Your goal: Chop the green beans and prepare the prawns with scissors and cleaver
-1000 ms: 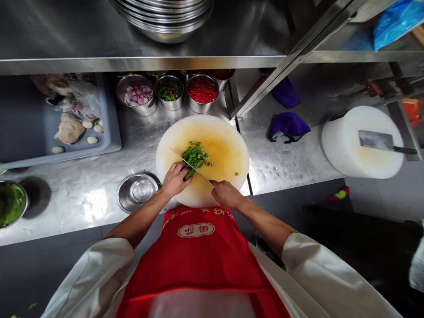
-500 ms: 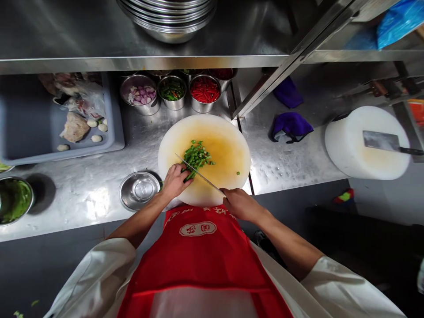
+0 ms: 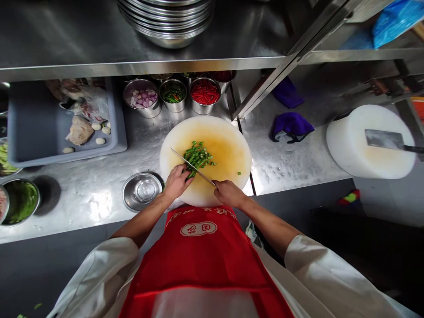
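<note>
My right hand point(image 3: 228, 193) is closed around the handle of a cleaver point(image 3: 206, 178), whose blade shows nearly edge-on. The blade slants up and left across a round white chopping board point(image 3: 232, 152). My left hand point(image 3: 176, 182), fingers curled, presses on green vegetable pieces that look like green chillies point(image 3: 190, 172), close against the blade. Beyond the blade lies a loose pile of chopped green pieces point(image 3: 198, 154). One stray piece point(image 3: 239, 173) sits near the board's right side. The fingertips of my left hand are partly hidden.
A small steel bowl point(image 3: 141, 191) stands left of the board. Behind are tins of shallots point(image 3: 143, 99), cut green chillies point(image 3: 173, 93) and red chillies point(image 3: 205, 92). A grey tray point(image 3: 39, 128) holds meat and garlic. Another cleaver point(image 3: 384, 139) lies on a second board point(image 3: 344, 145). A steel shelf point(image 3: 142, 67) overhangs.
My right hand and the cleaver have shifted slightly left and up along the board. My left hand stays on the green pieces. The whole view has moved a little.
</note>
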The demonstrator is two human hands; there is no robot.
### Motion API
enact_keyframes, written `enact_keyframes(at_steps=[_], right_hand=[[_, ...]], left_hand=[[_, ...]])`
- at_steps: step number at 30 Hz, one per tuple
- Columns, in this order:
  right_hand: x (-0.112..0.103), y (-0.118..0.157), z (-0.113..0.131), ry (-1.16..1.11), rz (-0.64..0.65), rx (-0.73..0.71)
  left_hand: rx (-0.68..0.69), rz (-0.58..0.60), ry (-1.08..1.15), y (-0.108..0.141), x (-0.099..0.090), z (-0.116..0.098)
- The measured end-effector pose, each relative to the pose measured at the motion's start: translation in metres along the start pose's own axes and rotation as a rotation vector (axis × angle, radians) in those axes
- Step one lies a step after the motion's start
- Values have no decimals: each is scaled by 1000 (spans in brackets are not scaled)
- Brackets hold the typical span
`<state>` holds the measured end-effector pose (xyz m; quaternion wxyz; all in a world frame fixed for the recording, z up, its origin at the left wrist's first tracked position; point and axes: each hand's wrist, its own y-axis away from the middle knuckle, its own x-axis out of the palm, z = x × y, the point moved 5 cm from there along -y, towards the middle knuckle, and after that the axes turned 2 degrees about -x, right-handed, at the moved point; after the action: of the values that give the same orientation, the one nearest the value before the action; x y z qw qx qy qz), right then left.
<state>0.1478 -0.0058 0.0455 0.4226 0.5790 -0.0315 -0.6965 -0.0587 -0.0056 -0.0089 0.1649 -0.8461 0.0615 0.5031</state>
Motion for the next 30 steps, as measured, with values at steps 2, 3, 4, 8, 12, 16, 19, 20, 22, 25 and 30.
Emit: enact_keyframes(at_steps=[2, 3, 4, 8, 12, 16, 19, 20, 22, 25, 30], right_hand=[[-4, 12, -1, -21, -51, -23], [-6, 18, -1, -28, -67, -25], [-8, 25, -1, -30, -70, -21], [-8, 45, 3, -33, 19, 5], [-10, 51, 6, -37, 77, 44], [-13, 41, 7, -9, 127, 59], [-10, 22, 10, 26, 129, 41], [-8, 14, 11, 34, 116, 33], [-2, 2, 11, 37, 85, 19], [5, -4, 9, 26, 41, -16], [-1, 19, 6, -13, -28, -38]], left_hand=[[-2, -14, 10, 3, -7, -1], [-6, -20, 15, 5, -10, -2], [-11, -20, 16, 7, -12, -2], [-30, 18, -26, 11, -11, -2], [-49, 33, -23, 10, -2, -1], [-65, 21, 35, 9, 2, 1], [-67, 6, 51, 10, 3, 2], [-62, -2, 48, 10, 4, 2], [-50, -19, 28, 10, 4, 0], [-53, -27, -20, 11, 2, -4], [-74, -49, -66, 15, -13, -9]])
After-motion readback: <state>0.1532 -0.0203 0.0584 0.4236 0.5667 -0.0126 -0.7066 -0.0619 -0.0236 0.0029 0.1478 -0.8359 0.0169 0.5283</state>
